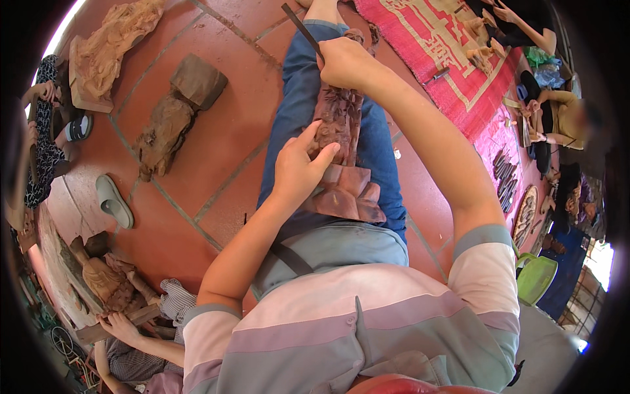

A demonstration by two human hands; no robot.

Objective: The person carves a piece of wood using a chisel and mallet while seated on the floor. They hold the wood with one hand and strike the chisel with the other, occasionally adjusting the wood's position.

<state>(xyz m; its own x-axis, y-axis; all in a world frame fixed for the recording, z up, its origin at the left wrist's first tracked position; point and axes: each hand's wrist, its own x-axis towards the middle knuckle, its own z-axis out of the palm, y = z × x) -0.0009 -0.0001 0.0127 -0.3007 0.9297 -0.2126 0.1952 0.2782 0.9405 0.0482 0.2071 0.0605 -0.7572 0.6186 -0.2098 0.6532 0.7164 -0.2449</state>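
A reddish-brown wood carving (348,190) lies lengthwise across my lap, with its blocky base toward my waist and its carved upper part pointing away. My left hand (298,167) rests on the side of the carving's middle, with thumb and forefinger stretched apart. At the far end, my right hand (348,62) is closed around a dark, flat, file-like tool (300,29) that sticks out to the upper left. The fist hides the tool's other end and part of the carving's top.
On the red tiled floor to the left stand a dark carving (164,134), a paler carving (111,52) and a grey slipper (113,200). A red mat (440,65) lies at the right, near several tools (505,177) and a green chair (537,276). Other people work on both sides.
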